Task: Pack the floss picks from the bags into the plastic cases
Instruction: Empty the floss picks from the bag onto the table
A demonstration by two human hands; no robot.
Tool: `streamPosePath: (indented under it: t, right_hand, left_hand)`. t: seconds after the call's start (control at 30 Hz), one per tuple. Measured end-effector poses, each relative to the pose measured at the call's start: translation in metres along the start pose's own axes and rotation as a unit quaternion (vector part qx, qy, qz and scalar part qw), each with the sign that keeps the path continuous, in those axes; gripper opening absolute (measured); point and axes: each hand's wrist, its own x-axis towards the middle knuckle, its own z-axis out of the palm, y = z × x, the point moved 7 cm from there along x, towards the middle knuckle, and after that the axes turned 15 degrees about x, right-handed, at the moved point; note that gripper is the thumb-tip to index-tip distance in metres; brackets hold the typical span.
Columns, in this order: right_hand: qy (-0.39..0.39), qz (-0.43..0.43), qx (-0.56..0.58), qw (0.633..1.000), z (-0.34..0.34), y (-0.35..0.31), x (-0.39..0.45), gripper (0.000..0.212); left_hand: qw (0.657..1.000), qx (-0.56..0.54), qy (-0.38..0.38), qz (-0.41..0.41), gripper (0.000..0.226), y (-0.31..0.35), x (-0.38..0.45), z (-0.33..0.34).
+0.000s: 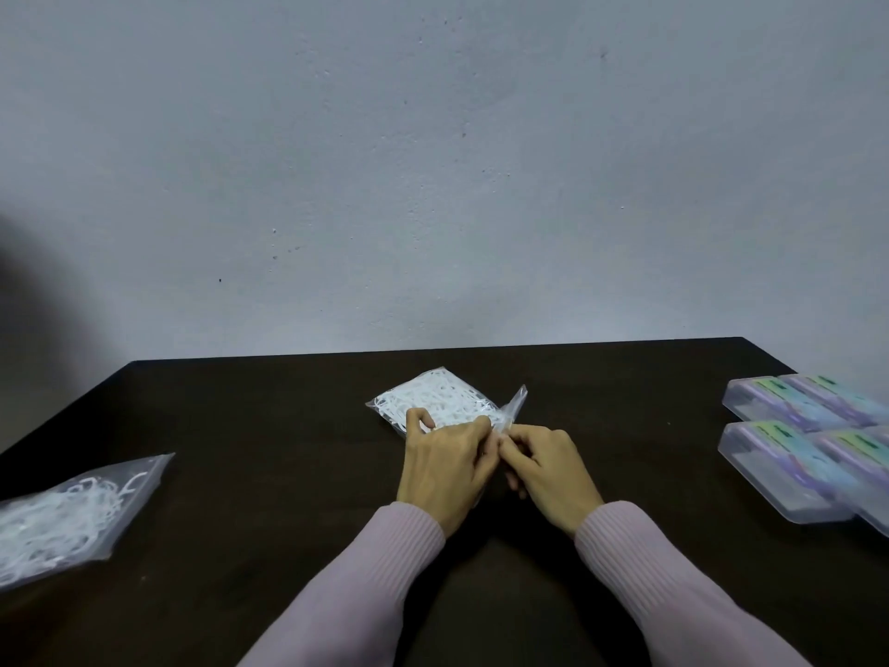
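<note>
Both hands, left hand [445,466] and right hand [548,466], pinch the bag of floss picks [440,399] mid dark table [288,426], pale wall [433,161] beyond.

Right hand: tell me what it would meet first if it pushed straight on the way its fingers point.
The right hand points up-left at the bag corner it already pinches; directly beyond are the left hand fingertips, though depth is hard to judge.

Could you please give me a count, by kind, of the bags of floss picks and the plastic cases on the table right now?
Bags of floss picks: 2, the centre bag pinched by the left hand and right hand, and the left bag.
Plastic cases: 4, clustered at the right edge.
Total: 6
</note>
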Motion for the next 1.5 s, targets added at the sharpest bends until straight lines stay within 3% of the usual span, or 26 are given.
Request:
streamPosePath:
  t: [0.17,0.43,0.7,0.77,0.83,0.93,1.13,1.3,1.5]
  right_hand:
    - [0.019,0.004,-0.067,0.998,-0.005,-0.002,0.000,0.033]
    - [0.079,0.055,-0.137,0.986,-0.020,0.004,0.001,0.031]
    - [0.105,0.127,-0.164,0.973,-0.038,0.015,0.004,0.028]
    - [0.105,0.114,-0.099,0.983,-0.037,0.017,0.006,0.023]
    - [0.114,0.114,0.074,0.984,-0.034,0.020,0.008,0.022]
    - [0.099,0.149,0.327,0.928,-0.023,0.020,0.009,0.025]
    - [0.094,0.179,0.536,0.820,-0.021,0.026,0.010,0.023]
    - [0.078,0.192,0.653,0.728,-0.024,0.025,0.009,0.014]
    - [0.065,0.229,0.666,0.707,-0.022,0.027,0.006,0.028]
  left_hand:
    - [1.000,0.016,0.002,-0.011,0.029,-0.003,0.001,-0.001]
    - [0.995,0.018,-0.009,-0.100,0.028,-0.027,0.003,-0.001]
    - [0.992,0.042,0.088,-0.086,0.032,-0.039,0.010,-0.028]
    - [0.991,0.018,0.102,-0.088,0.031,-0.039,0.009,-0.030]
    - [0.989,-0.020,0.102,-0.103,0.031,-0.041,0.008,-0.029]
    - [0.986,-0.113,0.060,-0.111,0.029,-0.042,0.009,-0.023]
    - [0.968,-0.220,-0.079,-0.088,0.007,-0.037,0.008,0.004]
    - [0.947,-0.269,-0.167,-0.051,0.053,-0.033,0.003,0.022]
    - [0.930,-0.289,-0.227,-0.020,0.106,-0.026,0.001,0.027]
